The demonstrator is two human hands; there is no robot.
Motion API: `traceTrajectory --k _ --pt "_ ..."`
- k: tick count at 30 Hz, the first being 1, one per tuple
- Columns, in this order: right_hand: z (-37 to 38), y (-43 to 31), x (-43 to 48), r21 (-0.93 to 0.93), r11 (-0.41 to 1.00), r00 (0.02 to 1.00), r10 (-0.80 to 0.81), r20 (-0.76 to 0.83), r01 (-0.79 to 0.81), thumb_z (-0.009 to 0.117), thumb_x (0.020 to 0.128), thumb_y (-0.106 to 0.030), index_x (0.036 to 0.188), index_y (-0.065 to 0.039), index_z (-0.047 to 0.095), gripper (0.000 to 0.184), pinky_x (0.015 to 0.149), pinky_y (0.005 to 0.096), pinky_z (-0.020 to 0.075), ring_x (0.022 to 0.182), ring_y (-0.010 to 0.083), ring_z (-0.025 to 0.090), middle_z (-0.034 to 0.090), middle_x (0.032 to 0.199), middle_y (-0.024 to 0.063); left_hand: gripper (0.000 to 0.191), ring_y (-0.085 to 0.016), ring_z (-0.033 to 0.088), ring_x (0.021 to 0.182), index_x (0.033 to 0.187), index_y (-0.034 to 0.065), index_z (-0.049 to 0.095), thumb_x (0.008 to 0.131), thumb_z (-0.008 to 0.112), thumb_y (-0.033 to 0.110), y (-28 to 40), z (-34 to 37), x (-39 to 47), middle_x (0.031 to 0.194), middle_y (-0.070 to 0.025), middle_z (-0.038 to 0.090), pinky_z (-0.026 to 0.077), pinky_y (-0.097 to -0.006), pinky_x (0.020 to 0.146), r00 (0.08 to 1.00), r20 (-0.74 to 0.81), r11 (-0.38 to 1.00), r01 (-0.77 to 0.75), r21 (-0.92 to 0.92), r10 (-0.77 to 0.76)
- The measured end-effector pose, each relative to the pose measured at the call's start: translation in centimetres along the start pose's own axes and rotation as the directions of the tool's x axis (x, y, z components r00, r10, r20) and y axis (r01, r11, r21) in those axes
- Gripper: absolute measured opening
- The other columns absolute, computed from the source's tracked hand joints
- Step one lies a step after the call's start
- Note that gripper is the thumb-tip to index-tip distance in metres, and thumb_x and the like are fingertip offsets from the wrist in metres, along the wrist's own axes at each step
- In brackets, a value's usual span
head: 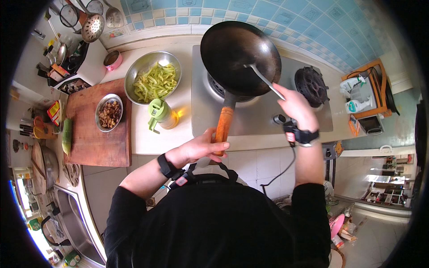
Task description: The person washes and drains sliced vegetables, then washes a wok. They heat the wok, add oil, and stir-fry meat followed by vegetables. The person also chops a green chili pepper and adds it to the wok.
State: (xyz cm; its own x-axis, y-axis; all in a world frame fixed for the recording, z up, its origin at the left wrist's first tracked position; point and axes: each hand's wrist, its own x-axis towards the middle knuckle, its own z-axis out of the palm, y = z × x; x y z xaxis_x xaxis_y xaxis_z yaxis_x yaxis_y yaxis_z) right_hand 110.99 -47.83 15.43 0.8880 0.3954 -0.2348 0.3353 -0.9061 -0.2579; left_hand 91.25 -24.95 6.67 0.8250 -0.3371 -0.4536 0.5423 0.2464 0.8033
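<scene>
My left hand (204, 145) is closed around the wooden handle (224, 125) of a dark wok (228, 60), which is tilted over the left burner of a steel gas hob (207, 117). Within my right hand (295, 104) is a metal cooking utensil (264, 78); its end lies over the wok's inside, where no food shows. Left of the hob stands an oil bottle with a green lid (162, 115). Behind it a steel bowl (129, 78) holds sliced green vegetable (156, 82). A smaller metal bowl (120, 124) of brown chopped pieces (110, 114) rests on the wooden cutting board (87, 144).
A green gourd-like vegetable (67, 135) lies at the board's left edge. Behind the board is a pink-handled pot (113, 60). Skimmers (93, 27) hang at the upper left. The right burner (311, 86) is uncovered. A cable (285, 172) hangs from my right wrist. A sink (78, 224) lies lower left.
</scene>
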Motion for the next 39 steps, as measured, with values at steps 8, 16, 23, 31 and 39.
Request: traceTrajectory --k 8,16,23,31,39 --pt "1.8 1.3 -1.9 0.151 0.983 0.992 -0.091 -0.093 0.104 0.056 0.082 -0.008 0.129 -0.020 0.052 0.048 0.082 0.0376 0.0468 0.093 0.0335 0.061 0.062 0.103 0.0199 0.027 -0.012 0.054 0.048 0.102 0.0014 0.046 0.082 0.060 0.012 2.1 -3.4 -2.5 0.073 -0.0073 0.058 0.034 -0.0195 0.037 0.972 -0.232 0.971 -0.038 -0.235 -0.018" --pt "1.0 2.0 -5.5 0.354 0.935 0.971 0.090 -0.222 -0.006 0.058 0.085 -0.005 0.131 -0.018 0.049 0.049 0.082 0.0291 0.0452 0.088 0.0224 0.060 0.063 0.104 0.0146 0.031 -0.011 0.042 0.039 0.111 0.0028 0.046 0.092 0.050 0.027 3.0 -5.6 -3.7 0.072 -0.0098 0.054 0.025 -0.0191 0.032 0.982 -0.191 0.926 -0.078 -0.370 0.007" --pt "2.6 2.2 -5.9 0.327 0.943 0.965 0.029 -0.260 0.059 0.060 0.083 -0.009 0.129 -0.020 0.051 0.048 0.073 0.0379 0.0468 0.081 0.0297 0.061 0.062 0.090 0.0160 0.039 -0.011 0.043 0.037 0.116 0.0008 0.043 0.090 0.053 0.027 2.8 -8.0 -3.5 0.070 -0.0100 0.053 0.027 -0.0167 0.029 0.997 -0.073 0.884 -0.011 -0.467 -0.026" --pt "2.9 1.8 -7.0 0.355 0.934 0.956 0.076 -0.285 0.032 0.060 0.084 -0.009 0.129 -0.021 0.051 0.048 0.073 0.0374 0.0464 0.080 0.0301 0.060 0.062 0.089 0.0167 0.059 -0.013 0.052 0.051 0.123 -0.0001 0.044 0.091 0.050 0.049 3.0 -7.7 -4.6 0.094 -0.0221 0.061 0.036 -0.0160 0.036 0.994 -0.083 0.814 -0.104 -0.571 0.069" --pt "3.3 2.5 -8.9 0.439 0.892 0.938 0.054 -0.343 0.109 0.061 0.084 -0.007 0.129 -0.019 0.052 0.047 0.075 0.0332 0.0464 0.081 0.0270 0.060 0.062 0.095 0.0164 0.049 -0.013 0.059 0.058 0.095 0.0023 0.056 0.089 0.053 0.051 1.0 -8.1 -9.9 0.090 -0.0148 0.061 0.043 -0.0176 0.043 0.962 -0.256 0.980 -0.136 -0.145 0.096"
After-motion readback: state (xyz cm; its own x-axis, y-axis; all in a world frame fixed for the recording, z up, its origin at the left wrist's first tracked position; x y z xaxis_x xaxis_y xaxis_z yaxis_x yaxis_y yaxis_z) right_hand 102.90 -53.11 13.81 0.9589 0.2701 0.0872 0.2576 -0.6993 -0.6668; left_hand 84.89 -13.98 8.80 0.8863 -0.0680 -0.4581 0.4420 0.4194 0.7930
